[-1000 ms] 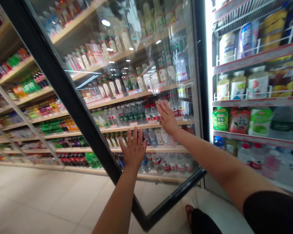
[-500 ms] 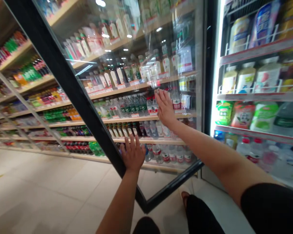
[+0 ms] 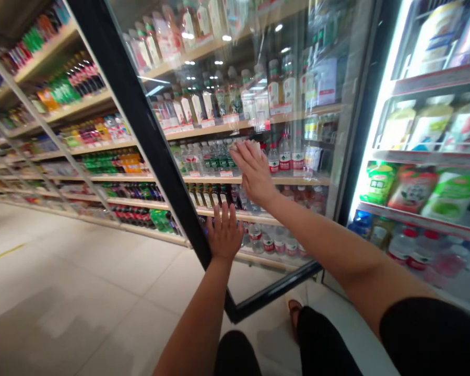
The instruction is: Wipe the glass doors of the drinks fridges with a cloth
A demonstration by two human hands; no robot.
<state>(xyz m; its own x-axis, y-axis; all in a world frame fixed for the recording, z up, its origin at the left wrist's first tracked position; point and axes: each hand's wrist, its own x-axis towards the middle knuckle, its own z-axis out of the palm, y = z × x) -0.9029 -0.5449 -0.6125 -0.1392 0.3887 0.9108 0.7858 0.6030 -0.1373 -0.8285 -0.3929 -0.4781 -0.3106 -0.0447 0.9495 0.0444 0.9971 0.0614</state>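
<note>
A tall glass cooler door with a black frame (image 3: 149,136) stands swung open in front of me. My left hand (image 3: 224,234) lies flat on the glass next to the frame's outer edge, fingers stretched upward. My right hand (image 3: 254,171) presses flat on the glass (image 3: 297,78) higher up, fingers spread. Neither hand holds anything. Through the pane I see shelves of bottled drinks.
The lit cooler interior (image 3: 426,156) at the right holds bottles and cartons on wire shelves. Long wooden shelves of drinks (image 3: 82,156) run along the left. A pale tiled floor (image 3: 62,292) spreads below. My dark trousers and a foot (image 3: 293,313) show at the bottom.
Both hands stayed flat on the glass while the door and the view shifted; the door frame now sits further right and more upright, and the left hand is lower on the pane.
</note>
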